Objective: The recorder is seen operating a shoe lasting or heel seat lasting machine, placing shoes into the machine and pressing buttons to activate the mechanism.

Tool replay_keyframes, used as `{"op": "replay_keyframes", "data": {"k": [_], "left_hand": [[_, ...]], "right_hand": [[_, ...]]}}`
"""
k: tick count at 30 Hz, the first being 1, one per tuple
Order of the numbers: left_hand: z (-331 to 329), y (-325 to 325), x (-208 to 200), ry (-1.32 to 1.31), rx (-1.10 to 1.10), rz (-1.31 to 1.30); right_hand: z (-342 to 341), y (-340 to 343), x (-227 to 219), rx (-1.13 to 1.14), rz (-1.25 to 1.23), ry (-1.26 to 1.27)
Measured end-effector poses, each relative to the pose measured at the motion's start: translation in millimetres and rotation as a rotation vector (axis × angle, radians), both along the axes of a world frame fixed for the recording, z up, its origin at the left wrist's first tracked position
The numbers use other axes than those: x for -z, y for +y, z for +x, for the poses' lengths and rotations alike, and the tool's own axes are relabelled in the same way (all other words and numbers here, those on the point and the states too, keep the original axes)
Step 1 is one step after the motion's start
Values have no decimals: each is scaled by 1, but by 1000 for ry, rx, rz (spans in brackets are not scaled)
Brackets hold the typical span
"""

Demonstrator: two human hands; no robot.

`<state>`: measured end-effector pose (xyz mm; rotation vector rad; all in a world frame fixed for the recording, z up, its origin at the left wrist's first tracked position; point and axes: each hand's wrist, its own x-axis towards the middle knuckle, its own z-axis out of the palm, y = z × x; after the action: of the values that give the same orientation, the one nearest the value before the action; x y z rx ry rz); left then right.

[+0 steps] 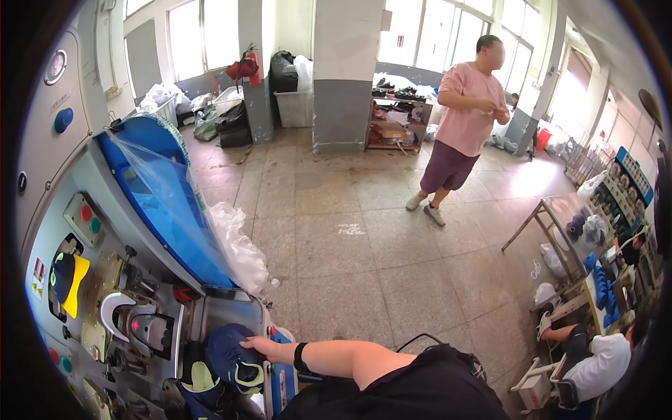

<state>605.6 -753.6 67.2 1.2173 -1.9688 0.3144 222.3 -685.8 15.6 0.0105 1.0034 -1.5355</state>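
Black clothing [413, 392], bare forearm [332, 355], right hand [262, 347] with a grip on a navy shoe [229, 351].

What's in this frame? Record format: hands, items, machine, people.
right hand: touching the navy shoe; firmness of grip unclear
left hand: not in view
beside navy shoe: second dark shoe, pale green inside
machine: at left, with red button, green button, yellow-and-dark piece
people: one standing in pink shirt; one seated in white top, lower right
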Motion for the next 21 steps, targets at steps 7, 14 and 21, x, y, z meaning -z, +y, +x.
{"op": "replay_keyframes", "data": {"k": [7, 14, 21], "left_hand": [[-7, 27, -7, 269, -38, 38], [-40, 40, -77, 658, 394, 587], [-82, 2, -78, 622, 420, 807]], "right_hand": [[-10, 5, 2, -38, -1, 41], [16, 5, -103, -155, -440, -118], [67, -1, -176, -140, -724, 1008]]}}
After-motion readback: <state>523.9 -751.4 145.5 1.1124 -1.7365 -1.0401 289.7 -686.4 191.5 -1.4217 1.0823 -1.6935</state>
